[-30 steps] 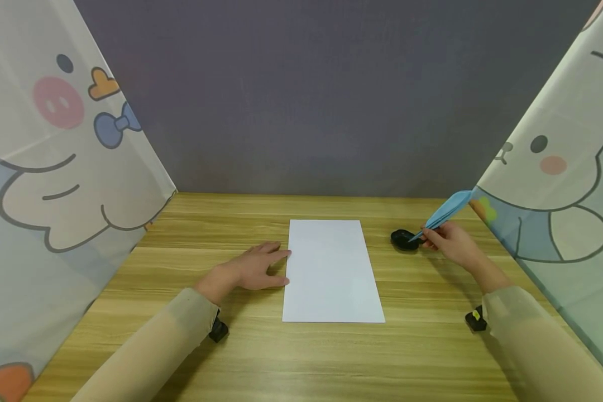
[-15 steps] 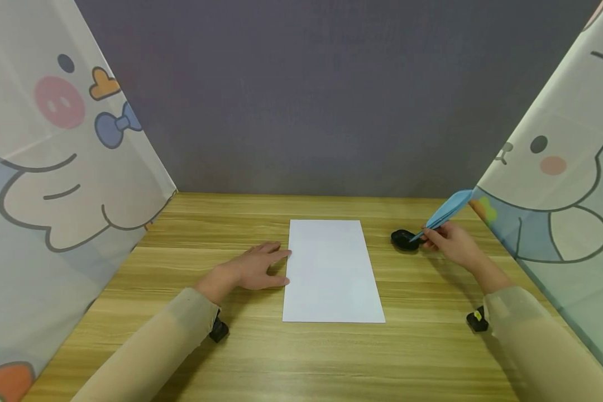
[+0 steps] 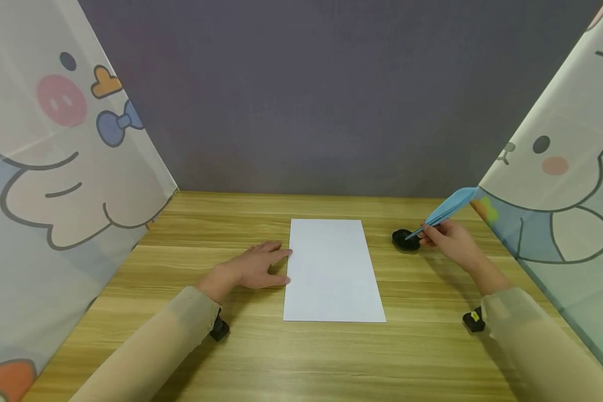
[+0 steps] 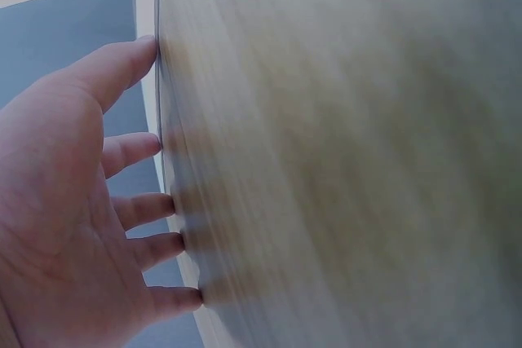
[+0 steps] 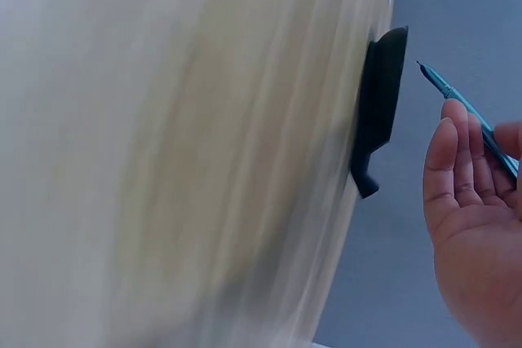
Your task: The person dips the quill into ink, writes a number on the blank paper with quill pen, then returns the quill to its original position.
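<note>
A blank white sheet of paper (image 3: 333, 271) lies on the wooden table. Along its left edge my left hand (image 3: 258, 267) rests with spread fingers, thumb and index fingertips right at the margin. In the left wrist view the fingertips of that hand (image 4: 65, 193) touch down on the tabletop. My right hand (image 3: 452, 241) pinches a blue feather pen (image 3: 447, 207) slantwise, feather up and to the right. Below its point sits a small black dish (image 3: 401, 240). The right wrist view shows the pen's thin tip (image 5: 436, 79) apart from the dish (image 5: 382, 91), which has a short bent handle.
Wood-grain tabletop (image 3: 326, 363) stretches around the paper. A dark grey panel (image 3: 321, 100) stands behind the table. Cartoon-printed cloths hang at the left (image 3: 105, 190) and right (image 3: 568, 184). Black wrist cameras sit under both cuffs.
The feather pen has shifted very slightly, its feather end a little further right and up, its point still over the dish. My left hand and the paper stay where they were.
</note>
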The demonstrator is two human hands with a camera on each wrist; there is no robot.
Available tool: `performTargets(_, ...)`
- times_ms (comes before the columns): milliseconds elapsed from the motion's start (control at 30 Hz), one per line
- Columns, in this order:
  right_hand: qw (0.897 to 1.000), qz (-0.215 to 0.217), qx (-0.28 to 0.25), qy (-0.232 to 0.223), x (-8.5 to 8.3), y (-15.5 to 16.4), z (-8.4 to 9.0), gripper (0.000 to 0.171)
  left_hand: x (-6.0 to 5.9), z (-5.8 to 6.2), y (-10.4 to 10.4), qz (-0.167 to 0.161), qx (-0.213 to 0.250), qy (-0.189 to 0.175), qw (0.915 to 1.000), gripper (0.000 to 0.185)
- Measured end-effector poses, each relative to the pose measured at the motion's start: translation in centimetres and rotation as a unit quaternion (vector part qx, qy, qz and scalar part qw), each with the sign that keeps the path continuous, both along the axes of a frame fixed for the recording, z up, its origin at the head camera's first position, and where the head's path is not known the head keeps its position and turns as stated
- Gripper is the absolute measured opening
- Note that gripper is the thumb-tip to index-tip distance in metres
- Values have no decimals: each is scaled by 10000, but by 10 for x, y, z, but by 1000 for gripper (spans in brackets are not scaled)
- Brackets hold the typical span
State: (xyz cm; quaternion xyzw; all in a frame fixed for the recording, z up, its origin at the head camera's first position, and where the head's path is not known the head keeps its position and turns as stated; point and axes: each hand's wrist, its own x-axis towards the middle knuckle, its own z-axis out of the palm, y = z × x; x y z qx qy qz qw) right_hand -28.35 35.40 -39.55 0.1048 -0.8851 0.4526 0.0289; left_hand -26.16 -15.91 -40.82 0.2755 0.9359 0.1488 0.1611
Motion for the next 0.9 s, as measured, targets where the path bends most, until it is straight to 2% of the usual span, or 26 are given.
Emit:
performTargets(333, 9994, -129, -295, 128, -15, -29, 9, 47, 0, 0, -1, 30, 6, 10, 10000, 80)
performTargets(567, 9986, -58, -496, 162, -26, -65, 15, 44, -2, -4, -2, 18, 38, 27, 10000, 80)
performTargets(900, 9959, -14, -904, 0, -42, -106, 13, 42, 0, -1, -1, -6, 3, 42, 10000, 80)
